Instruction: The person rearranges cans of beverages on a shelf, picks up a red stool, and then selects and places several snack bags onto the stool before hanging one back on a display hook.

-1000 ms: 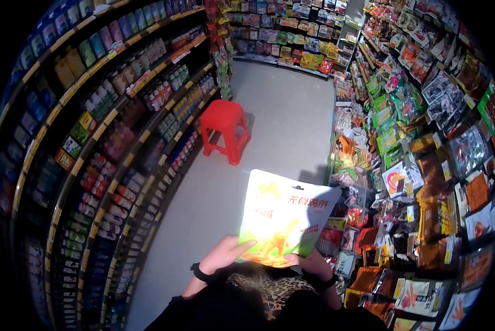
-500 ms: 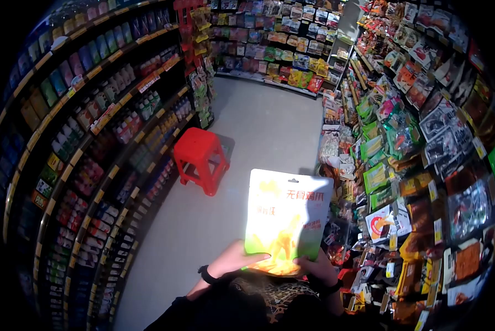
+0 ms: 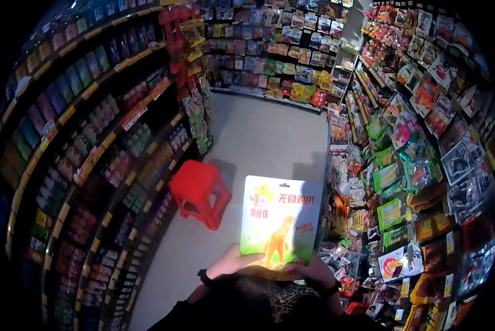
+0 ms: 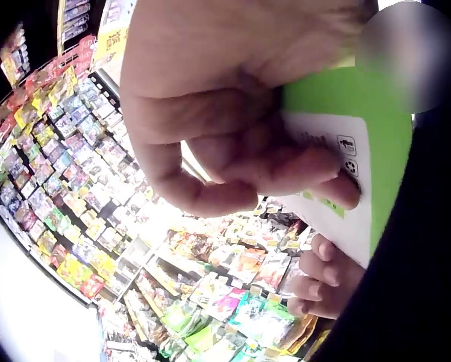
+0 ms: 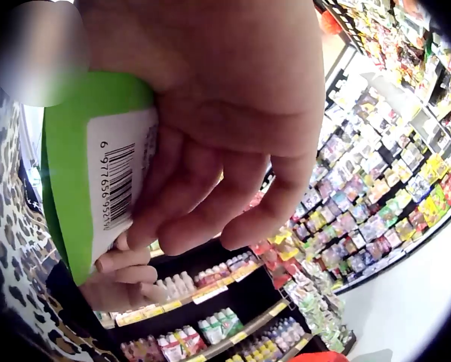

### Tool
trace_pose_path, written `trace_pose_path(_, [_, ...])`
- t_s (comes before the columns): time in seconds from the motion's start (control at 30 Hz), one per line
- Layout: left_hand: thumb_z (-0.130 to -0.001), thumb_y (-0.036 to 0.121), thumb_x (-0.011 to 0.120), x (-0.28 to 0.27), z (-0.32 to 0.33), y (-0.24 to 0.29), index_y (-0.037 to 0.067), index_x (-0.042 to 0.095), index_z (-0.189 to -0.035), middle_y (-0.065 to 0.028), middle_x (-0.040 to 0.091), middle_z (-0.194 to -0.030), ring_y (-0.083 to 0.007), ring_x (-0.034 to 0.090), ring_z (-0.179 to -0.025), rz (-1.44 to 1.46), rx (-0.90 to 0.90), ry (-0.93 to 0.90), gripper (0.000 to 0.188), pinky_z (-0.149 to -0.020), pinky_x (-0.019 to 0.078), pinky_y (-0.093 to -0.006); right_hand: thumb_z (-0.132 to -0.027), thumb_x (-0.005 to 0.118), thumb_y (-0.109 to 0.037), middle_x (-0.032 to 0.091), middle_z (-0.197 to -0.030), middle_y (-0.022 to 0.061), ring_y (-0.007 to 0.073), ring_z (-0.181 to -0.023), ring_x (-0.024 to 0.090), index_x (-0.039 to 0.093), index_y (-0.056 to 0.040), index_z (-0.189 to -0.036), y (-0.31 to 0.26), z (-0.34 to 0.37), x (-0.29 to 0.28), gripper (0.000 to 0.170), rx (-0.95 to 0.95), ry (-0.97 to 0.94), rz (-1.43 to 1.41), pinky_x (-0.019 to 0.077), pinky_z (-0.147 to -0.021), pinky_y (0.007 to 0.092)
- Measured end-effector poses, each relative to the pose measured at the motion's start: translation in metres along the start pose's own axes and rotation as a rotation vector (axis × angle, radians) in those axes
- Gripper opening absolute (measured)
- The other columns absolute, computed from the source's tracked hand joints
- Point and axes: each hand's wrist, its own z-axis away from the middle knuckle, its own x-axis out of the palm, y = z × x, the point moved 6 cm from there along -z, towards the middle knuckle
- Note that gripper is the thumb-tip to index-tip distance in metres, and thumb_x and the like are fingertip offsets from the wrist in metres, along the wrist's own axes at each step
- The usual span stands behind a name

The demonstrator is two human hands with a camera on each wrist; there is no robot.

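A white and green snack bag [image 3: 278,220] stands upright in front of the body, its front printed with red characters for boneless chicken feet and a golden figure. My left hand [image 3: 231,261] grips its lower left edge, thumb lying across the front. At the lower right, my right hand [image 3: 315,270] holds it the same way. Both wrist views show fingers curled behind the bag: left hand [image 4: 210,98] beside a white label panel with small symbols, right hand [image 5: 233,83] beside a printed barcode [image 5: 120,185].
A red plastic stool [image 3: 199,187] stands on the grey floor [image 3: 264,138] ahead, left of the bag. Shelves of bottles [image 3: 101,121] line the left side. Hanging snack packets [image 3: 399,265] crowd the right, and another packed rack [image 3: 291,52] closes the far end.
Both hands keep hold of the bag. The stool first moves left and lower in the head view, then lower still, as the view shifts. Glare on the bag lessens and its print shows clearer.
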Motion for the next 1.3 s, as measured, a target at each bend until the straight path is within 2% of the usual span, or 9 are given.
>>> trace_pose_path(0.13, [-0.088,0.023,0.066,-0.065,-0.046,0.013,-0.004,0.058,-0.112,-0.0098,0.066,-0.1,-0.0155,0.059,-0.086,-0.123,-0.033,0.006,0.036,-0.08,0.0476,-0.0307,-0.071,0.082,-0.02,0.057,-0.084,-0.0008,0.0088,-0.072,0.052,0.06,-0.003,-0.105,-0.048,-0.073,-0.006,0.044,-0.1,0.081,-0.195,0.0429,-0.063,0.0243])
trace_pose_path(0.27, [-0.088,0.023,0.067,-0.119,-0.081,0.026,-0.003,0.058,-0.113,-0.0101,0.066,-0.102,-0.0155,0.059,-0.089,-0.117,-0.023,0.019,0.037,-0.082,0.0476,-0.0305,-0.07,0.083,-0.021,0.056,-0.08,-0.0016,0.0083,-0.068,0.052,0.059,-0.0017,-0.105,-0.046,-0.146,-0.004,0.046,-0.107,0.028,-0.178,0.042,-0.059,0.0221])
trace_pose_path(0.3, [-0.088,0.023,0.067,-0.129,-0.088,0.029,-0.003,0.058,-0.113,-0.0102,0.066,-0.102,-0.0154,0.059,-0.09,-0.102,-0.02,0.03,0.037,-0.082,0.0477,-0.0305,-0.071,0.082,-0.021,0.056,-0.077,-0.0016,0.0078,-0.068,0.052,0.06,-0.0016,-0.102,-0.052,-0.159,-0.006,0.043,-0.167,0.105,-0.097,0.0411,-0.057,0.0216])
trace_pose_path(0.53, [-0.085,0.017,0.07,-0.179,-0.128,0.019,-0.002,0.057,-0.118,-0.0102,0.066,-0.11,-0.0142,0.06,-0.098,-0.041,-0.045,0.091,0.04,-0.085,0.0481,-0.0298,-0.074,0.079,-0.016,0.056,-0.075,-0.0037,0.0061,-0.067,0.05,0.064,-0.0025,-0.101,-0.07,-0.233,-0.005,0.034,-0.059,-0.011,-0.186,0.0403,-0.058,0.0213])
trace_pose_path(0.7, [-0.082,0.016,0.072,-0.201,-0.168,0.015,-0.003,0.056,-0.119,-0.0103,0.064,-0.113,-0.0153,0.06,-0.098,0.049,-0.054,0.225,0.045,-0.086,0.0477,-0.0304,-0.074,0.076,-0.008,0.061,-0.096,0.0012,0.0096,-0.085,0.056,0.054,-0.0006,-0.117,-0.079,-0.3,-0.028,0.049,-0.008,-0.162,-0.28,0.0459,-0.074,0.0234])
trace_pose_path(0.93, [-0.081,0.015,0.073,-0.226,-0.262,0.012,-0.003,0.051,-0.123,-0.0107,0.061,-0.117,-0.0155,0.059,-0.101,0.098,-0.043,0.438,0.05,-0.086,0.0486,-0.0297,-0.074,0.074,0.0,0.061,-0.109,0.006,0.0154,-0.1,0.058,0.048,0.0002,-0.124,-0.082,-0.406,-0.091,0.056,0.006,-0.329,-0.319,0.0479,-0.085,0.0293])
trace_pose_path(1.03, [-0.082,0.017,0.073,-0.23,-0.312,0.031,-0.003,0.052,-0.121,-0.0113,0.062,-0.115,-0.0163,0.059,-0.1,0.08,-0.058,0.461,0.049,-0.087,0.0482,-0.03,-0.078,0.071,-0.004,0.063,-0.106,0.0066,0.0135,-0.094,0.059,0.056,0.0004,-0.116,-0.128,-0.433,-0.134,0.041,-0.247,-0.287,-0.231,0.0486,-0.08,0.0272])
trace_pose_path(1.2, [-0.085,0.02,0.071,-0.227,-0.395,0.025,-0.002,0.059,-0.114,-0.0113,0.067,-0.106,-0.0151,0.063,-0.091,-0.097,-0.089,0.386,0.039,-0.08,0.0501,-0.0292,-0.077,0.072,-0.004,0.065,-0.102,0.007,0.0138,-0.089,0.061,0.057,0.0009,-0.114,-0.104,-0.479,-0.203,0.041,-0.085,-0.215,-0.284,0.0504,-0.076,0.027])
trace_pose_path(1.3, [-0.084,0.033,0.07,-0.224,-0.434,0.03,-0.001,0.061,-0.111,-0.0137,0.068,-0.099,-0.0209,0.065,-0.089,-0.044,-0.112,0.414,0.044,-0.08,0.0497,-0.0314,-0.075,0.074,-0.004,0.065,-0.099,0.0079,0.0143,-0.085,0.063,0.058,0.0016,-0.112,-0.091,-0.502,-0.234,0.04,-0.031,-0.188,-0.319,0.0517,-0.074,0.0277])
